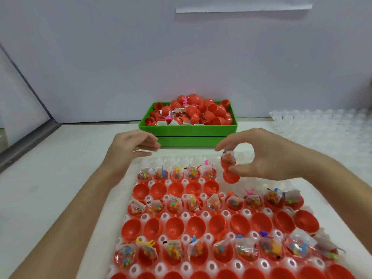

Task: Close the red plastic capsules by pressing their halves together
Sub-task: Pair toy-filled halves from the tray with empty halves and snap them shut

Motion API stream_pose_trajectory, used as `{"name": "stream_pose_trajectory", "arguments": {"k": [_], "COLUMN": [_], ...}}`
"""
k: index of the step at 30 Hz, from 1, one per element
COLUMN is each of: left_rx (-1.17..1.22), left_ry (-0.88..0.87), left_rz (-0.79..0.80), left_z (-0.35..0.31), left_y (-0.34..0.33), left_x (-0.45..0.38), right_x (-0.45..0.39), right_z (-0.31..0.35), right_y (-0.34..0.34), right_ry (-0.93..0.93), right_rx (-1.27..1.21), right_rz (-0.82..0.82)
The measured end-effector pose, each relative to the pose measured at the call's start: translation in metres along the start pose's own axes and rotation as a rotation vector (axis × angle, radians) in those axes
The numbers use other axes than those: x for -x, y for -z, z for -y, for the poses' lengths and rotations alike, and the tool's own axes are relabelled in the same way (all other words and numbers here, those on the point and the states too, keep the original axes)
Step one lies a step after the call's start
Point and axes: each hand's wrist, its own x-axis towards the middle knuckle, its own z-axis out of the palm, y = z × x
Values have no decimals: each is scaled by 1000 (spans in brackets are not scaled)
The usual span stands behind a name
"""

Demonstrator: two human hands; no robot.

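A clear plastic tray (203, 266) holds rows of open red capsule halves (175, 226); alternate rows carry small bags of coloured toys (193, 248), the others are empty. My right hand (267, 156) pinches one open hinged red capsule (229, 168) between thumb and fingers, lifted above the tray's far right part, its upper half filled with a toy bag and its lower half hanging down. My left hand (130, 146) hovers over the tray's far left corner, fingers loosely extended, holding nothing.
A green box (187, 129) heaped with red capsules stands beyond the tray, stacked on a second green box. A stack of clear trays (326, 125) lies at the right. A grey wall rises behind the white table (50, 178).
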Motion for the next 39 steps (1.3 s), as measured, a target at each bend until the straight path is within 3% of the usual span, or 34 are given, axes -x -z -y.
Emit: {"name": "stream_pose_trajectory", "arguments": {"k": [4, 9, 11, 14, 18, 25, 39], "left_rx": [-302, -436, -546, -672, -582, -505, -513], "left_ry": [-147, -148, -124, -216, -280, -340, -367], "left_rz": [-72, 413, 483, 381, 285, 383, 403], "left_z": [-44, -98, -102, -96, -93, -96, -94], "left_y": [-7, -39, -58, -76, -70, -64, -65], "left_x": [3, 31, 40, 43, 38, 38, 38], "right_x": [-3, -8, -9, -9, -6, -8, -6], "right_z": [3, 21, 29, 37, 36, 27, 26], "right_y": [2, -8, -13, -14, -7, -5, 0], "right_ry": [-50, -145, -170, -180, -112, -105, -69], "right_rx": [-101, -229, -298, -437, -700, -694, -736], "right_rz": [-81, -204, -222, -245, -216, -169, -162]}}
